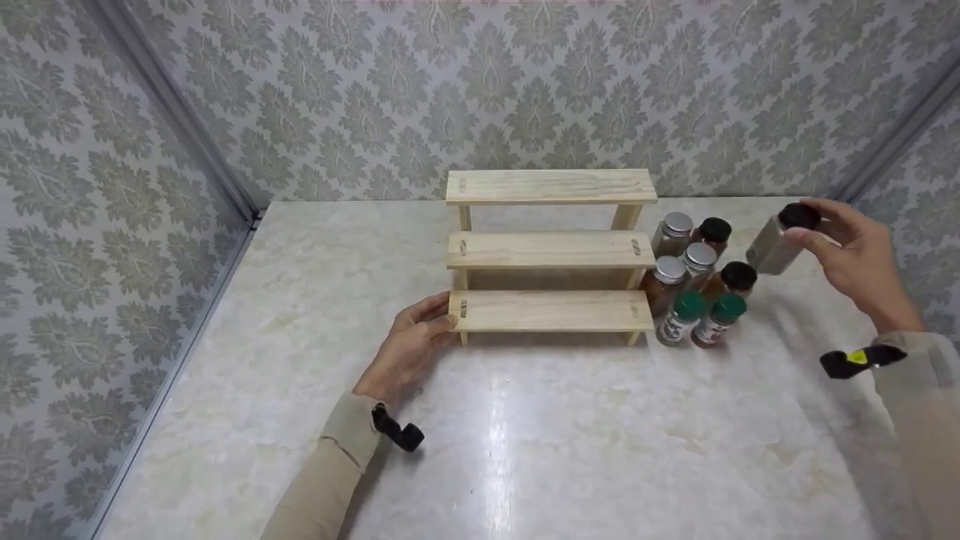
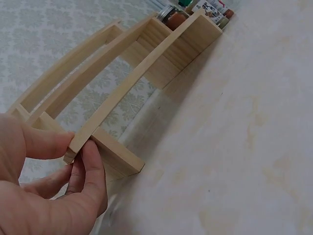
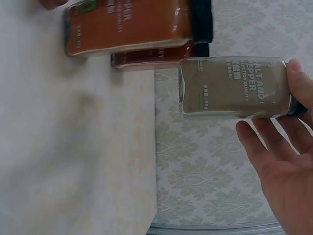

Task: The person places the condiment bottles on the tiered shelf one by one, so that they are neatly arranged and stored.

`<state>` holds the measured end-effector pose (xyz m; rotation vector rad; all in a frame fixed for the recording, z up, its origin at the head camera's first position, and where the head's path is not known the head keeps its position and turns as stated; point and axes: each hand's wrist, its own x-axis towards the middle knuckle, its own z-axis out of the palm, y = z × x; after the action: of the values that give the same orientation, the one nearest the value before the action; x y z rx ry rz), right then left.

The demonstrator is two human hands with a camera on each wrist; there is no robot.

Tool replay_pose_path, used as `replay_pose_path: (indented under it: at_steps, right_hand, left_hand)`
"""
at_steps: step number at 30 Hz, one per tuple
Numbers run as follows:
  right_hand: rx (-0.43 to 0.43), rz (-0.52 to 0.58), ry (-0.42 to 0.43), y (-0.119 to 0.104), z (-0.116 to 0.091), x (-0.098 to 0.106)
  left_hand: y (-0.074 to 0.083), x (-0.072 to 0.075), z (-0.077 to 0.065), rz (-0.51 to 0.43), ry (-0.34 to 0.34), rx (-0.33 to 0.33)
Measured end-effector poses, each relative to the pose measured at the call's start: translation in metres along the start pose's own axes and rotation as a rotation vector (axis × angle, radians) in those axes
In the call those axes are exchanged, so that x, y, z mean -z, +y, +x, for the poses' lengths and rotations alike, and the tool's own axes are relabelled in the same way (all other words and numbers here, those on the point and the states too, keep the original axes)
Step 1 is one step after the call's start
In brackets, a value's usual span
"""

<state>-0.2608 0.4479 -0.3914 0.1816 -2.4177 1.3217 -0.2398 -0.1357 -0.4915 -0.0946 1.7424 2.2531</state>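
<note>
A three-tier wooden rack [image 1: 551,311] stands on the table. My left hand [image 1: 409,341] pinches the left end of its lowest shelf; in the left wrist view, the thumb lies on the shelf board [image 2: 122,90] and the fingers curl beneath. At the right, my right hand [image 1: 862,259] holds a salt and pepper jar [image 1: 776,244] by its black cap, tilted and raised off the table. Its label reads "salt and pepper" on the grey-brown jar [image 3: 234,88] in the right wrist view. Several spice jars [image 1: 697,262] stand together between the rack and this hand.
Two green-capped jars [image 1: 718,319] are at the front of the group, silver-capped jars [image 1: 670,271] closest to the rack. Patterned wall panels [image 1: 487,90] enclose the marbled table [image 1: 570,450] at the back and sides.
</note>
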Motion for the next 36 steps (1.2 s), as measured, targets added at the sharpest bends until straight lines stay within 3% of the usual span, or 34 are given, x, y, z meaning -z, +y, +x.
replay_pose_path:
  at_steps: [6, 9, 21, 28, 36]
  right_hand:
    - [0.035, -0.087, 0.090, -0.036, 0.017, -0.006]
    - [0.058, -0.054, 0.107, -0.052, 0.025, -0.009]
    - [0.179, 0.116, 0.074, -0.114, 0.053, -0.045]
    - [0.228, 0.128, 0.041, -0.150, 0.065, -0.077]
    - [0.243, 0.120, -0.023, -0.182, 0.079, -0.114]
  left_hand:
    - [0.002, -0.001, -0.003, 0.037, 0.028, -0.010]
    - [0.002, -0.002, -0.004, 0.051, 0.043, -0.025]
    - [0.004, -0.007, -0.003, 0.060, 0.104, -0.026]
    - [0.003, -0.008, -0.002, 0.067, 0.119, -0.011]
    - [0.000, -0.005, -0.004, 0.056, 0.089, -0.021]
